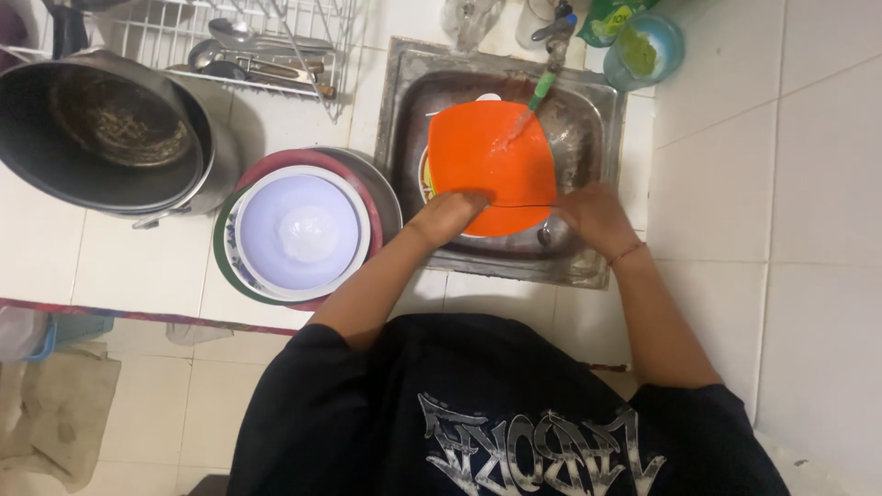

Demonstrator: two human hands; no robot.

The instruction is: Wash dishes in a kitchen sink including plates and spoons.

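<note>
While water runs from the tap (pixel 555 41) at the top of the frame, I hold one orange plate (pixel 490 165) over the steel sink (pixel 597 119), a little above centre. It is squarish with rounded corners, smooth and glossy like plastic, tilted so its face looks up at me. One corner points toward the tap and the opposite corner toward my body, so its long diagonal runs up and down the frame. The stream strikes it near the upper right edge.

My left hand (pixel 447 216) grips the plate's lower left edge, fingers curled together over the rim and pinching it. My right hand (pixel 595 216) sits at the lower right edge; its fingers are bunched, but I cannot tell whether they clamp the plate or only touch it. A thin red cord circles that wrist.

Under the orange plate at least one more dish shows in the sink, white-rimmed.

Left of the sink, on the white tiled counter, one stack of round dishes (pixel 303 230) stands: a pale glossy bowl on top, and about three wider rims below it, red, grey and green. At upper left lie two nested dark metal pots (pixel 110 129), the inner one scorched. Behind them is one white wire rack (pixel 248 37) holding a few utensils. At upper right stands one clear blue tub with green contents (pixel 643 50).
</note>
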